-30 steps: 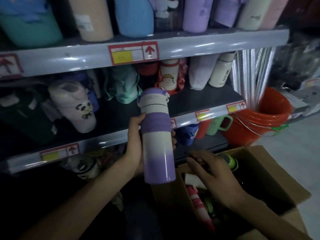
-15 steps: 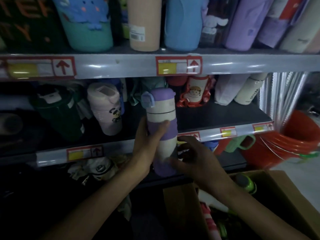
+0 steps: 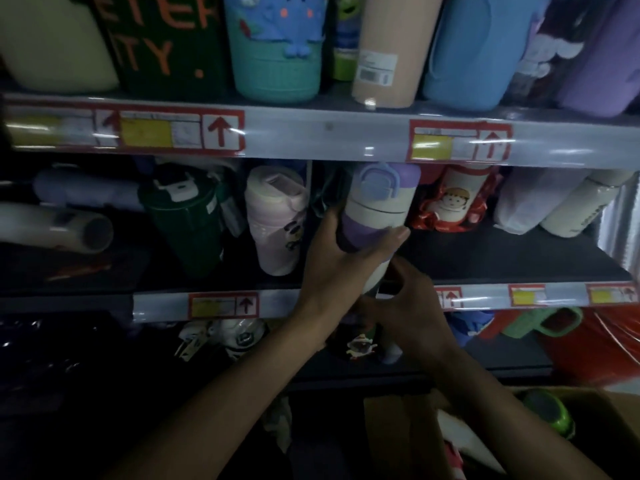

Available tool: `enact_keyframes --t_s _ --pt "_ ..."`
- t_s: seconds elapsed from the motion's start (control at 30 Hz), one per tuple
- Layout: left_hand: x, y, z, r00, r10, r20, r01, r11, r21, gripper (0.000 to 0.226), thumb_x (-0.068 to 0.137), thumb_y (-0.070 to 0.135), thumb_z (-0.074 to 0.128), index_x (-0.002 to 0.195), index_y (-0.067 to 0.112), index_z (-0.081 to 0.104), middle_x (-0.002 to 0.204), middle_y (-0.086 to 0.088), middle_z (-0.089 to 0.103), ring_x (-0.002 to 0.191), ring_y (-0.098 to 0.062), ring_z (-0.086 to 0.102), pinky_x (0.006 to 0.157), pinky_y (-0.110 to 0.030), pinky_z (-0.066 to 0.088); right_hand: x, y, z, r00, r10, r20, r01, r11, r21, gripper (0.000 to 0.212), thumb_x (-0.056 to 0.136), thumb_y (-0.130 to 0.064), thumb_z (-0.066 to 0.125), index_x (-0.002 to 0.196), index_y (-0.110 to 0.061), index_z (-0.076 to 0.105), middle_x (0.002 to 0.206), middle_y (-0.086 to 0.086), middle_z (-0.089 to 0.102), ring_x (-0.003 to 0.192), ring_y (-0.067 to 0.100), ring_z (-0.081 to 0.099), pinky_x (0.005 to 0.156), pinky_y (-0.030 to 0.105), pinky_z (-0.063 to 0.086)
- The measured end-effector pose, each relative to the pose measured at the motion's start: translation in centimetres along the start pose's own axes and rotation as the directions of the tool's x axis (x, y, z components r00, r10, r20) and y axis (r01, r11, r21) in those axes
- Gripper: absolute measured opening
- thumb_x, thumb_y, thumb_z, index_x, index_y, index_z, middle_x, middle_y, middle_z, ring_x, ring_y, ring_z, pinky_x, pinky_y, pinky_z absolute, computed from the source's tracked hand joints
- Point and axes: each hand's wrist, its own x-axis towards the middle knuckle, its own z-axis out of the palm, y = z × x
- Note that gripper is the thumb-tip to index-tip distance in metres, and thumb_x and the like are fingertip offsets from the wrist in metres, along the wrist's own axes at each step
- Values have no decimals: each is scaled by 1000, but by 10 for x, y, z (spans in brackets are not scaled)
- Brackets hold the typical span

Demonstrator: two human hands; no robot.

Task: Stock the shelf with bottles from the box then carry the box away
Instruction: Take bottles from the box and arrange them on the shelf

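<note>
A purple-and-cream bottle (image 3: pixel 379 206) with a purple lid leans into the middle shelf (image 3: pixel 485 258), its top under the shelf rail above. My left hand (image 3: pixel 341 258) wraps its purple band from the left. My right hand (image 3: pixel 410 313) cups the bottle's lower end at the shelf's front edge. The cardboard box (image 3: pixel 616 407) sits at the bottom right, holding a green-capped bottle (image 3: pixel 550 412) and other bottles that are partly hidden by my right arm.
The middle shelf holds a dark green bottle (image 3: pixel 183 220), a pale pink panda bottle (image 3: pixel 277 220), a red cartoon bottle (image 3: pixel 453 202) and cream bottles (image 3: pixel 581 206). Large tumblers fill the top shelf (image 3: pixel 311 133). A red bucket (image 3: pixel 595 344) stands at the right.
The bottle has gone up and deeper into the middle shelf. My right hand left the box and came up under the bottle's base. The view moved closer to the shelves.
</note>
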Motion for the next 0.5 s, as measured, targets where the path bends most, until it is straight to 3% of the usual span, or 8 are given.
enact_keyframes --t_s 0.17,0.3,0.4,0.5 --pt "2 -6 -11 999 -36 6 36 995 91 69 85 40 80 145 33 47 126 24 65 112 8 62 93 -16 52 22 0 3 999 8 33 -10 998 58 32 77 -1 81 103 -16 72 87 -10 78 82 -1 72 68 13 51" --pt "2 -10 -18 998 -64 -18 66 983 171 57 90 46 72 142 36 49 125 20 66 110 6 63 91 -21 51 43 0 4 995 81 57 -86 991 99 26 80 3 76 103 -7 73 82 -4 77 74 5 72 66 17 52" --pt "-1 -13 -19 996 -78 -41 85 972 218 25 95 41 67 114 50 53 101 33 66 95 18 61 78 -6 46 59 1 6 991 113 67 -121 984 127 28 81 5 75 106 -6 74 88 4 78 76 10 73 67 22 55" --pt "0 -17 -20 993 -95 -66 109 962 249 17 97 41 62 114 40 60 100 24 69 92 13 62 72 -12 44 71 6 10 993 110 52 -117 980 160 33 80 2 79 112 -4 74 95 7 78 84 14 75 71 27 58"
